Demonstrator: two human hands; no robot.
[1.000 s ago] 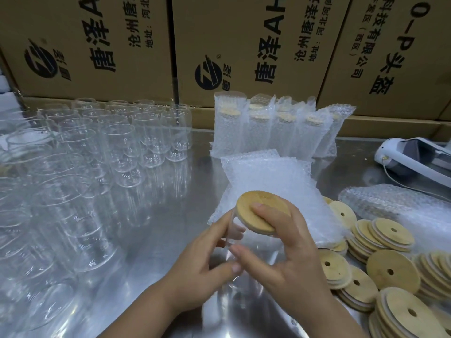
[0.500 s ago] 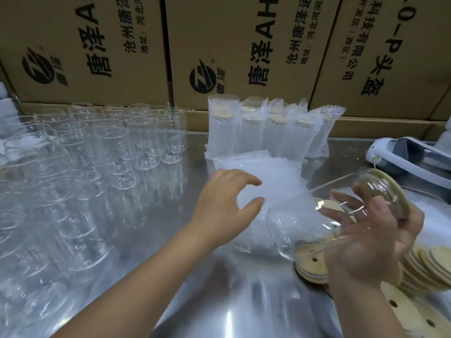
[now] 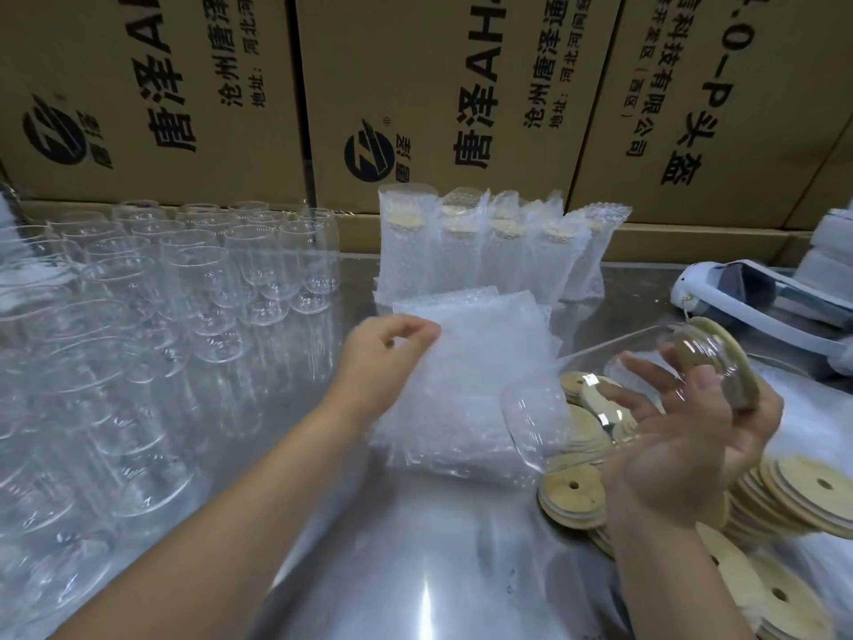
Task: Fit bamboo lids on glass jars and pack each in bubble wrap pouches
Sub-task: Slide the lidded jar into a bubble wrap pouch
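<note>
Fingers (image 3: pixel 415 326) of the left hand (image 3: pixel 383 362) pinch the top bubble wrap pouch (image 3: pixel 475 362) at its corner, while the right hand (image 3: pixel 692 436) cradles the glass jar (image 3: pixel 554 408), bamboo lid (image 3: pixel 724 362) fitted, sideways above the loose lids (image 3: pixel 572 496), so packing begins and the pouch mouth needs opening.

Steel table (image 3: pixel 415 570): jars (image 3: pixel 207 279), lids (image 3: pixel 572 496) (stacked).

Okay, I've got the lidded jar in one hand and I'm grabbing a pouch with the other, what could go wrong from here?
The jar lies sideways in the right hand with fingers spread loosely; it might roll out onto the loose lids below. The left hand pinches a corner of the pouch stack, so it may lift several pouches or drag the stack.
</note>
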